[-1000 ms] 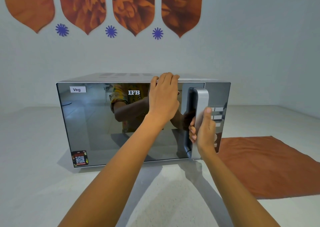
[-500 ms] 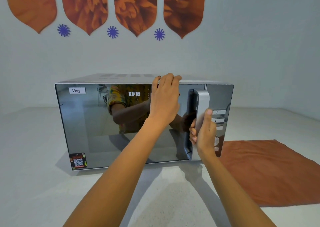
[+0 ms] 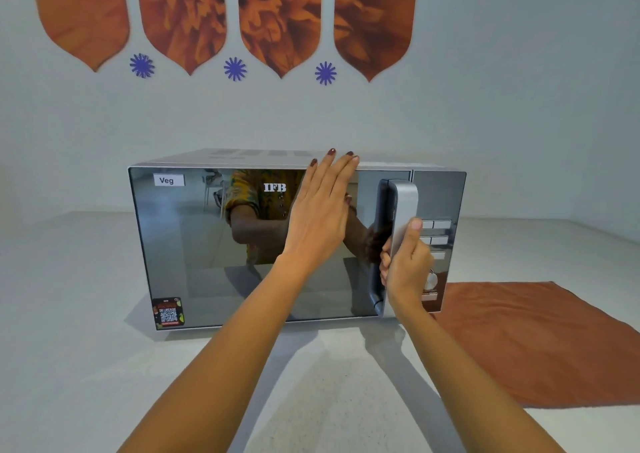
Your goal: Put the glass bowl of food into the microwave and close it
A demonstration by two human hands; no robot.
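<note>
- My left hand (image 3: 320, 210) lay flat, fingers outstretched, against the shut IFB microwave (image 3: 242, 244) door's top edge.
- My right hand (image 3: 407, 265) fingers wrapped the silver handle (image 3: 401, 210).
- The glass bowl was hidden from view.
- Bare bench (image 3: 69, 366) lay left; an orange cloth (image 3: 536, 341) lay right.

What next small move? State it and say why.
Probably pull the handle outward with the right hand while the left hand braces the microwave: the door looks shut, the right fingers wrap the handle, and no bowl is in sight.
</note>
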